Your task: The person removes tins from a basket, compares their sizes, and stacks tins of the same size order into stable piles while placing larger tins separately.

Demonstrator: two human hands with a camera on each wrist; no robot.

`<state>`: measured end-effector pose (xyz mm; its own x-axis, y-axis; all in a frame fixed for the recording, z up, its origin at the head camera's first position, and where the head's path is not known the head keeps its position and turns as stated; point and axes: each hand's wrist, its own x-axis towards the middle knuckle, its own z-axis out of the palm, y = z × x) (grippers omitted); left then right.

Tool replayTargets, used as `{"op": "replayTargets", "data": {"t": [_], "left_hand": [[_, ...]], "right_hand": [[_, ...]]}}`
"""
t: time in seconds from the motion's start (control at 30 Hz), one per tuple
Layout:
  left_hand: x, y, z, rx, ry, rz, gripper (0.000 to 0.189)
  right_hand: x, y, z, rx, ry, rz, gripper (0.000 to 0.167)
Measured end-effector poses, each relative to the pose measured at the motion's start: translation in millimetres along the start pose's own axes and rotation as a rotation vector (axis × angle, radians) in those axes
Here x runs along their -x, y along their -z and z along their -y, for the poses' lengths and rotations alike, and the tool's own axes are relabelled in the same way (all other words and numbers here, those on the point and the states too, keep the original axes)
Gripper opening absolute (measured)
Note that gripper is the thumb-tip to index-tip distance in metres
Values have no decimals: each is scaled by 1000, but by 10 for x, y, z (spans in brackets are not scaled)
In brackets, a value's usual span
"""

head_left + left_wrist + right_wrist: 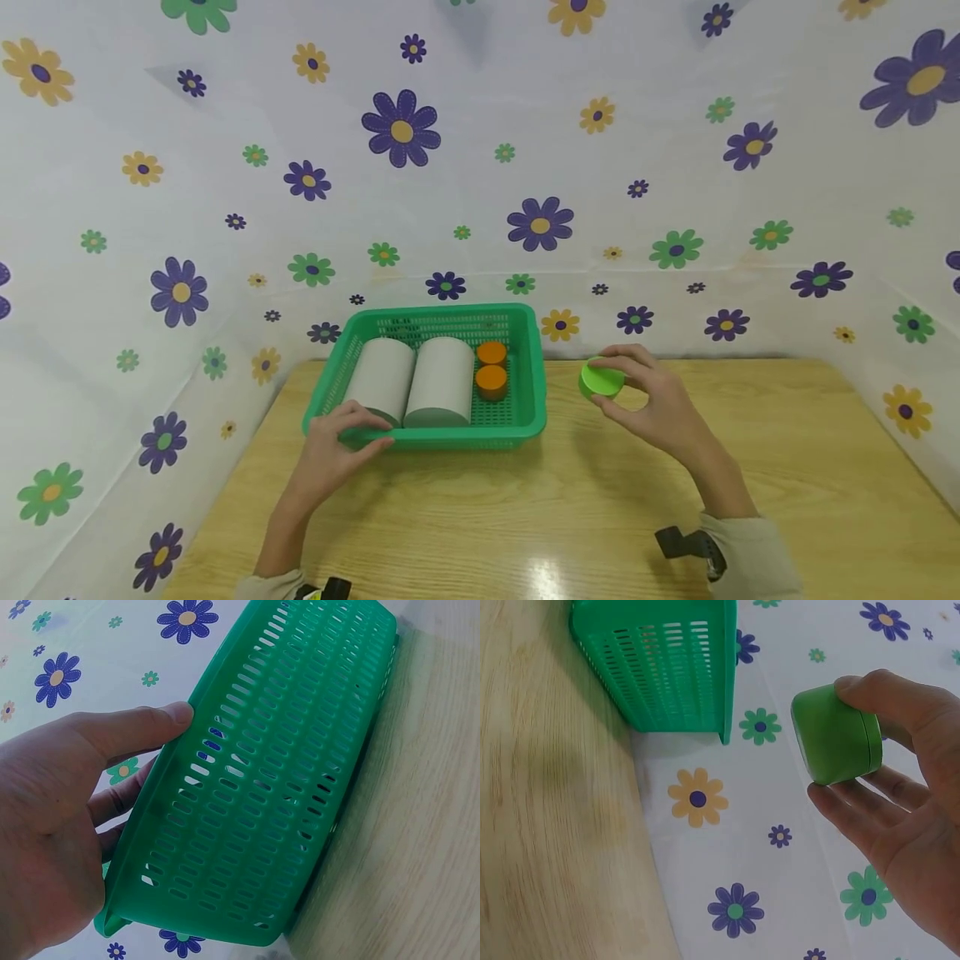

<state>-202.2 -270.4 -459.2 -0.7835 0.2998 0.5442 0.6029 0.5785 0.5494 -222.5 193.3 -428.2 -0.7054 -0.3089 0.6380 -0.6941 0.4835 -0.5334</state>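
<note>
My right hand (660, 404) pinches a small bright green round tub (601, 380) between thumb and fingers, raised over the table to the right of the basket. In the right wrist view a seam runs round the tub (834, 735) near one end, like a lid line. At the near left of the green plastic basket (465, 438), my left hand (330, 446) grips the rim. Its thumb (161, 724) lies on the outer side and the other fingers go behind the rim. Inside the basket lie two large white cylinders (442, 379), with two orange round tubs (492, 382) beside them.
The basket stands on a light wood table (480, 517) near its back edge. Behind and at both sides hangs a white sheet (480, 100) printed with flowers. A black strap with a mount (693, 546) sits at the right wrist.
</note>
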Motion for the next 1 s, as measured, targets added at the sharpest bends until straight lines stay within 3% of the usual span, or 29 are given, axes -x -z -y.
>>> {"op": "replayTargets", "data": {"t": [0.73,1.0], "left_hand": [[3,-14,-28,40,-17,-12,19],[4,-6,-10,31,-16,-12,20]], "right_hand": [[135,165,-233,9,-146,-127,45],[185,114,-356,36,-131,-192,46]]}}
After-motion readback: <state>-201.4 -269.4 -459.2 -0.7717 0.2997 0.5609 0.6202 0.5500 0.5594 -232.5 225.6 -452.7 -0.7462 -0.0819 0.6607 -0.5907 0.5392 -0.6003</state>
